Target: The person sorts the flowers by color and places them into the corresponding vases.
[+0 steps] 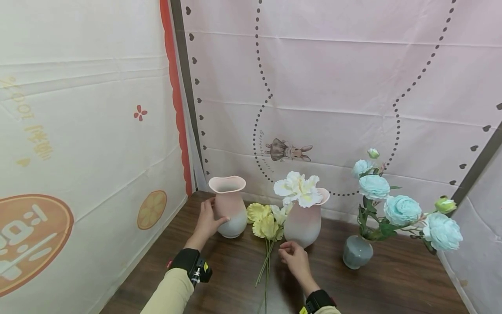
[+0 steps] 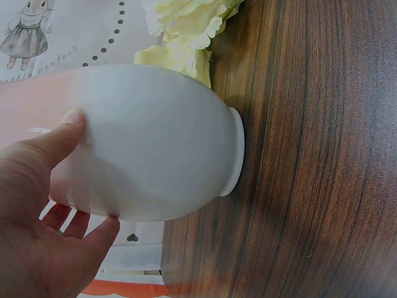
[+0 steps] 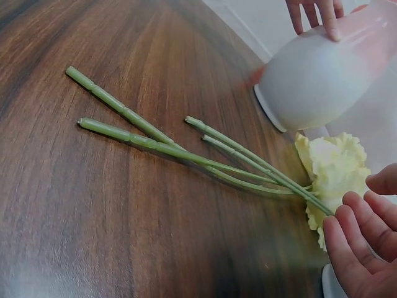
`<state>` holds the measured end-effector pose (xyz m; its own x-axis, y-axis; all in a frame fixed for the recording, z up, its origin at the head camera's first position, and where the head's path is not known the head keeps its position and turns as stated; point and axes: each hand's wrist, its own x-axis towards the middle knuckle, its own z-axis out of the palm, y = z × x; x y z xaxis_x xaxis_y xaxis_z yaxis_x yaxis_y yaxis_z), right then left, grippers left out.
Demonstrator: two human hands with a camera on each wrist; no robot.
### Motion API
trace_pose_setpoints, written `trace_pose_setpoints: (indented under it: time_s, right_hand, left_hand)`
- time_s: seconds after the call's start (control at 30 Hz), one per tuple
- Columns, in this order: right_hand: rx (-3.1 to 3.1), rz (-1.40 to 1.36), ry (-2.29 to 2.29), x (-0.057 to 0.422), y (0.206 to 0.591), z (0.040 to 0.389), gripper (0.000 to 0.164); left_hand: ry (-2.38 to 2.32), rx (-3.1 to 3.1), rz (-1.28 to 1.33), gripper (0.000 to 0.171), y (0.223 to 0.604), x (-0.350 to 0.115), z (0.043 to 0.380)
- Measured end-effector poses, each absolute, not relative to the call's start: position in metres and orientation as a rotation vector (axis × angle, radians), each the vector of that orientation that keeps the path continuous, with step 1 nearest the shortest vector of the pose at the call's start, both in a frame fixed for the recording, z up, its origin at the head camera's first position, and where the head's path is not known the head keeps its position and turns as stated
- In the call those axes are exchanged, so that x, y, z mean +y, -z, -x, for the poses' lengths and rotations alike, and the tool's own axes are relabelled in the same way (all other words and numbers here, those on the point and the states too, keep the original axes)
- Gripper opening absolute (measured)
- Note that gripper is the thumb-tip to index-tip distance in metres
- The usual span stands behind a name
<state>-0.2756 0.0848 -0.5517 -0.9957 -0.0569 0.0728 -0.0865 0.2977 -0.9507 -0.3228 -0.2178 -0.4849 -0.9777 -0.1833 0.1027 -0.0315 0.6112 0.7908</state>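
My left hand (image 1: 208,220) grips the left pink-and-white vase (image 1: 230,209), thumb on the near side and fingers round the far side. In the left wrist view the vase's foot (image 2: 234,152) meets the wooden table. Loosely curled and holding nothing, my right hand (image 1: 296,261) hovers by the cut flowers. Those yellow flowers (image 1: 263,220) lie between the two vases, their green stems (image 3: 180,152) spread toward me. In the right wrist view my fingertips (image 3: 348,200) overlap the stems close below the blooms. Behind this hand stands the second vase (image 1: 303,224), with a white flower (image 1: 299,188) at its mouth.
A small grey vase (image 1: 357,253) of pale blue flowers (image 1: 401,210) stands on the right, its branches leaning out rightward. Printed cloth walls (image 1: 333,87) close off the back and sides of the dark wooden table (image 1: 388,288).
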Motion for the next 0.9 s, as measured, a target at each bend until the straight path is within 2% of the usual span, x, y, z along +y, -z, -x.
trace_pose_setpoints:
  time_s: [0.9]
  right_hand:
    - [-2.511, -0.092, -1.977, 0.061, 0.564, 0.294, 0.024]
  left_hand:
    - [1.307, -2.655, -0.191, 0.089, 0.488, -0.218, 0.324]
